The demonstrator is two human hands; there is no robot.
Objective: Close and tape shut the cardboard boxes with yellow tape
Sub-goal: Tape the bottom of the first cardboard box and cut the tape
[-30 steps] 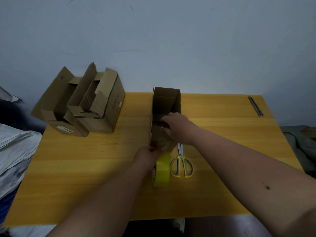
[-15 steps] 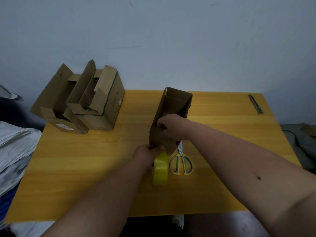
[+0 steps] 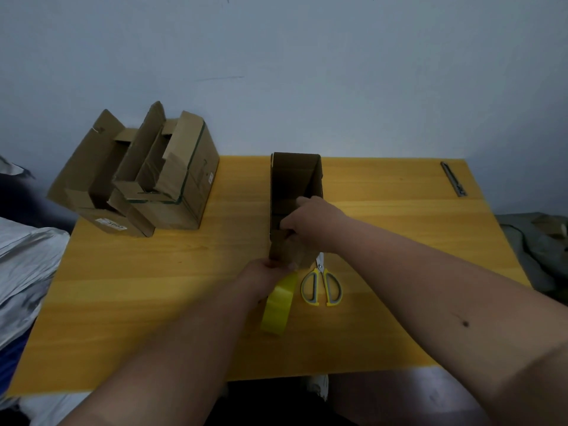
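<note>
A long, narrow open cardboard box [image 3: 293,176] stands in the middle of the yellow table [image 3: 153,287], its open top facing me. My right hand [image 3: 313,222] grips the box's near flaps from above, fingers curled over the edge. My left hand [image 3: 264,275] pinches the box's near bottom edge. A roll of yellow tape [image 3: 278,302] stands on edge just below my left hand, partly hidden by it.
Two open cardboard boxes [image 3: 138,176] with raised flaps sit at the table's back left corner. Yellow-handled scissors [image 3: 321,285] lie right of the tape. A utility knife [image 3: 454,182] lies at the back right. Silver fabric [image 3: 24,265] lies off the left edge.
The box was tilted to the right half a second ago and now stands straight again. Both hands kept their hold on its near end.
</note>
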